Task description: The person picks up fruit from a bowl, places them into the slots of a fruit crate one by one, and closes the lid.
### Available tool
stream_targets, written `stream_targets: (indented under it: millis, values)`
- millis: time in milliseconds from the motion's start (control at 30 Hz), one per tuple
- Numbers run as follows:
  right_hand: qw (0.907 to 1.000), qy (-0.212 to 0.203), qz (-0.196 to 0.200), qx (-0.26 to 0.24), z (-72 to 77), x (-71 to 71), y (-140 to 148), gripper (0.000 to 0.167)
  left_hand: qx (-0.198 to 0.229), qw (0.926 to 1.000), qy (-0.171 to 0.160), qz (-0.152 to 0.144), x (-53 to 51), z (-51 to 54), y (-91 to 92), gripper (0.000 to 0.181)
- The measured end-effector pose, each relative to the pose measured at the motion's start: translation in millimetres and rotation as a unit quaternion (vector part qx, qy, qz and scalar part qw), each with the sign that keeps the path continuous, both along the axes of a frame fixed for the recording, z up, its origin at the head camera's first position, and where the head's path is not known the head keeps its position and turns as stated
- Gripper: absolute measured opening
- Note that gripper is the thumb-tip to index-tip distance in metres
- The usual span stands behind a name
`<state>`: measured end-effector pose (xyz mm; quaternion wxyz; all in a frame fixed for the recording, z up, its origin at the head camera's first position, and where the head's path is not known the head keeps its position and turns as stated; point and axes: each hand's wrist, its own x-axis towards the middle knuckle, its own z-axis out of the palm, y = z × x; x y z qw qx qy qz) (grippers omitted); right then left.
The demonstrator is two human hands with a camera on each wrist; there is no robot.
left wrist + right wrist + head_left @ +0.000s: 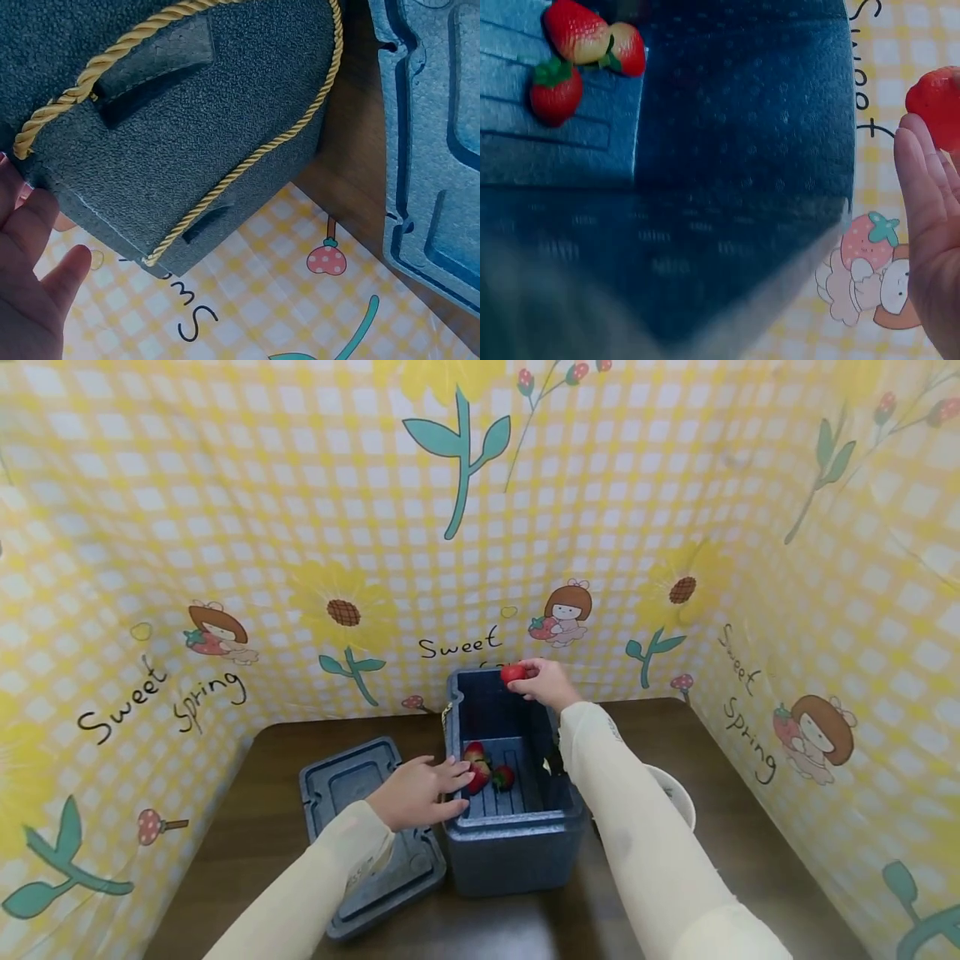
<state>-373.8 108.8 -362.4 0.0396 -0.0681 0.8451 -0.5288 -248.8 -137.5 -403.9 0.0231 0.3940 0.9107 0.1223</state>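
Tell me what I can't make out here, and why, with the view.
Bowl: head view; most of its inside is hidden by the right sleeve.
Lid: head view; its middle is covered by the left hand and left sleeve.
Red fruit: right wrist view; the right edge cuts it off.
Box: right wrist view; the wall lowest in the picture is blurred.

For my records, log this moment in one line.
right hand: holds red fruit; left hand: at box rim; box: strawberries inside; lid: off
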Motion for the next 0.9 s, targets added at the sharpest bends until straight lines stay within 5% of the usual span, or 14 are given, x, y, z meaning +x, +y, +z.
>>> stream_targets:
  millis: [400, 533, 700, 900]
  values:
    - [0.9995, -0.019, -0.019, 0.019, -19.8, 3.5, -10.3, 0.045, 0.003, 0.9999, 0.009, -0.008, 6.6, -11.2, 6.4, 0.045]
    - [0.9982, -0.054, -0.025, -0.007, -20.4, 4.3, -12.9, 0.054, 0.002, 0.9999, 0.011, -0.003, 6.5, -10.8, 6.5, 0.045]
    - [0.9964, -0.078, -0.016, -0.028, -11.9, 4.8, -8.3, 0.057, 0.000, 0.9998, 0.019, -0.011, 3.1, -9.6, 5.7, 0.045]
    - [0.9990, -0.043, 0.009, 0.002, 12.2, 12.1, 11.1, 0.053, -0.007, 0.9997, 0.022, -0.005, 0.4, -3.1, 0.6, 0.045]
